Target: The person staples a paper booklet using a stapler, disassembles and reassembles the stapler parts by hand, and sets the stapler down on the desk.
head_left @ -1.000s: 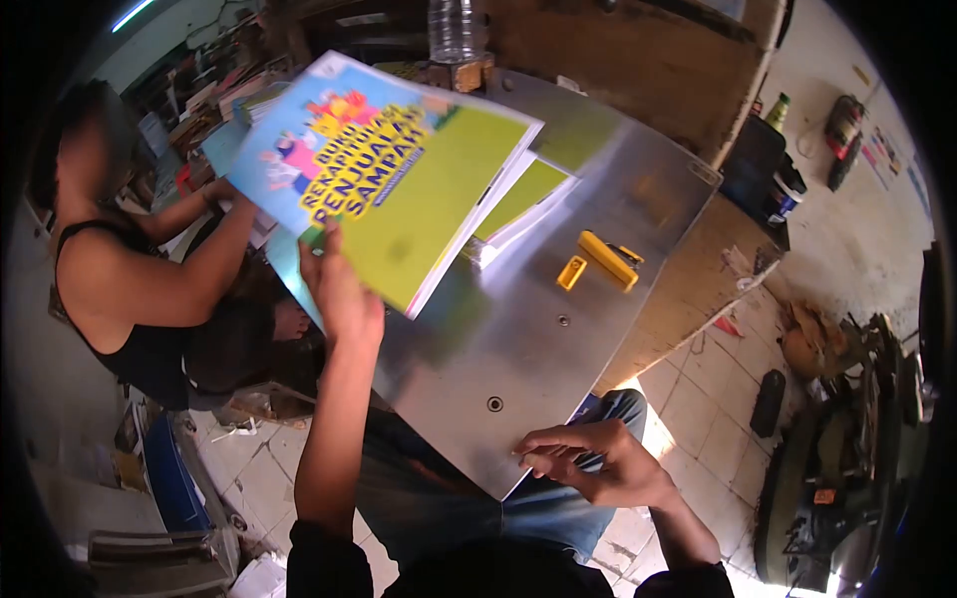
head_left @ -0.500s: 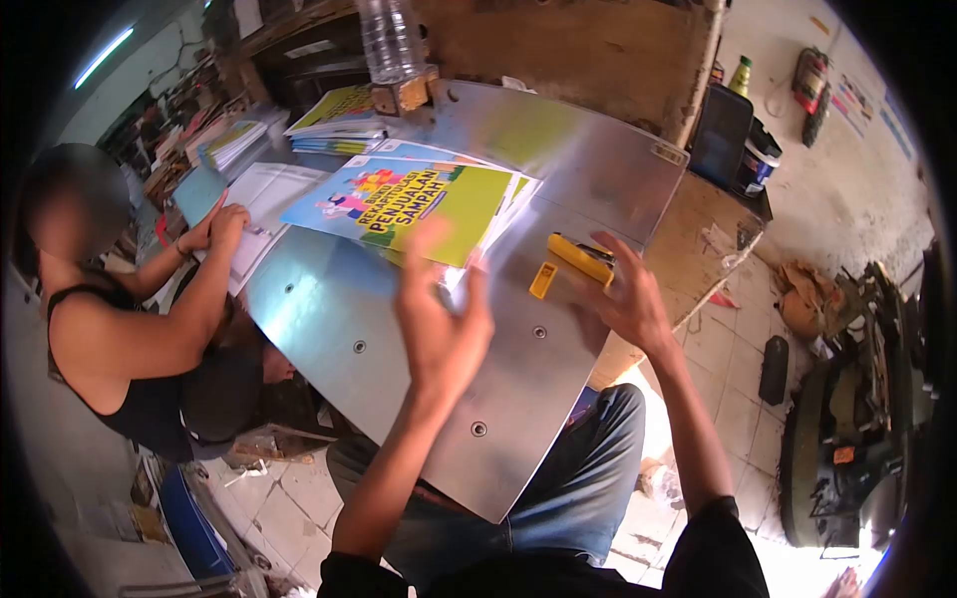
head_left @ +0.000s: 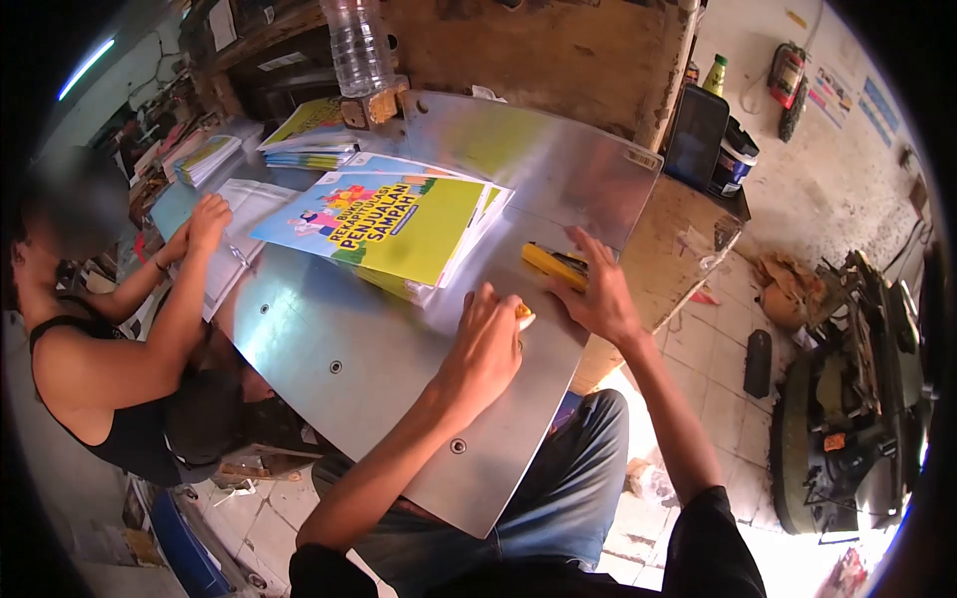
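Note:
My left hand (head_left: 486, 344) is closed on a small yellow box (head_left: 524, 313), mostly hidden by the fingers, just above the metal table. At the table's right side lies a yellow stapler (head_left: 551, 263). My right hand (head_left: 603, 294) is at the stapler's near end, fingers stretched out and apart; whether it touches the stapler I cannot tell. Left of both hands rests a stack of booklets (head_left: 384, 224) with a blue and green cover reading "Buku Rekapitulasi Penjualan Sampah".
Across the metal table (head_left: 299, 329), a co-worker's hands (head_left: 204, 224) are over open white pages (head_left: 244, 204). More booklets (head_left: 304, 130) are piled at the back, beside a clear plastic bottle (head_left: 356, 50) on a wooden block. A dark bucket (head_left: 733, 164) stands at the right.
My left hand has come down to the right and taken the small yellow box from the table. My right hand stays by the stapler. The co-worker's hands have lifted slightly.

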`<state>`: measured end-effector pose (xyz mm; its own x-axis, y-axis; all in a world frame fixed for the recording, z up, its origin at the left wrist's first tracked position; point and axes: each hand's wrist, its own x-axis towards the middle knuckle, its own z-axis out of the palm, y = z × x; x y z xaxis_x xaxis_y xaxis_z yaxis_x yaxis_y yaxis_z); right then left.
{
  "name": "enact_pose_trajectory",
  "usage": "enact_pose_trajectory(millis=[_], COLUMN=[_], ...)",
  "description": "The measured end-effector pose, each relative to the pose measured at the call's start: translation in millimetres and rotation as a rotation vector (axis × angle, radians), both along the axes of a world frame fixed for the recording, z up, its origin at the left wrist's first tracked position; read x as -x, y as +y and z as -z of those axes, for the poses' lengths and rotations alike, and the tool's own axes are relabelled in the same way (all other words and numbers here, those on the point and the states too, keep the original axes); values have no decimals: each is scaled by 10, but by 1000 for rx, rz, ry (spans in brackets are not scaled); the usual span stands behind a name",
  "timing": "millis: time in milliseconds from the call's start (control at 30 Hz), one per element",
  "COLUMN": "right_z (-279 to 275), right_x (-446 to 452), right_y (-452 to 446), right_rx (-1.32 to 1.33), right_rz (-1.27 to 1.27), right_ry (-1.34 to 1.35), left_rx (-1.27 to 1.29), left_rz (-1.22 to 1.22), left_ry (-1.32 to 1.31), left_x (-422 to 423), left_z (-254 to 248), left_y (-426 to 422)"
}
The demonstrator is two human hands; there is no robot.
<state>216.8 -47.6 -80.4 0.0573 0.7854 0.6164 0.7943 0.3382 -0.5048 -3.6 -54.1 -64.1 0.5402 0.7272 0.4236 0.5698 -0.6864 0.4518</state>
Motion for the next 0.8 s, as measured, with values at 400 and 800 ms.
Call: enact_pose_trajectory(millis=[400,800], right_z=[-1093,-972], right_x=[-1507,-1768], right_y=[103,213], right_rx=[-251,-62], right_rz=[332,329], right_ry=[-493,-690], left_rx=[89,101], left_rz=[-555,-409], left_ry=[-736,-774], left_x=[1167,1024], left_z=[-214,-388], left_y=[1125,878])
